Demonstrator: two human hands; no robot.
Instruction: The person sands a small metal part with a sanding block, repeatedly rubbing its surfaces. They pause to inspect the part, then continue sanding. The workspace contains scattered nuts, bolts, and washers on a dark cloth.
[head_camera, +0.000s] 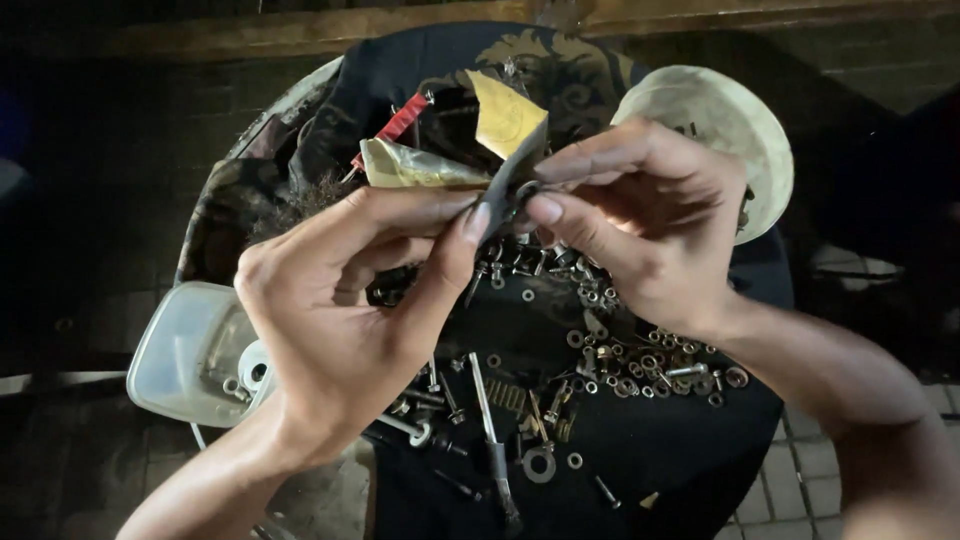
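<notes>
1. Dark flexible strip (508, 185), thin and grey-black, is held up above the cloth between both hands, running from the fingertips up toward a yellow scrap.
2. Left hand (345, 320) pinches the lower end of the strip between thumb and forefinger; its other fingers are curled in.
3. Right hand (650, 225) meets it from the other side, thumb and forefinger closed on the same strip, fingertips nearly touching those of the left; a small ring-like metal piece shows at the pinch, too small to identify.
4. Yellow scrap of paper (505, 118) and a crumpled gold wrapper (410, 168) lie just behind the fingertips, a red-striped piece (400, 122) beside them.
5. Black cloth (640, 460) covers a round surface below, strewn with washers and nuts (650, 365), bolts, and a long screwdriver-like tool (490, 430).
6. Clear plastic container (185, 350) sits at the left edge under the left wrist.
7. Pale round lid (735, 125) rests behind the right hand.
</notes>
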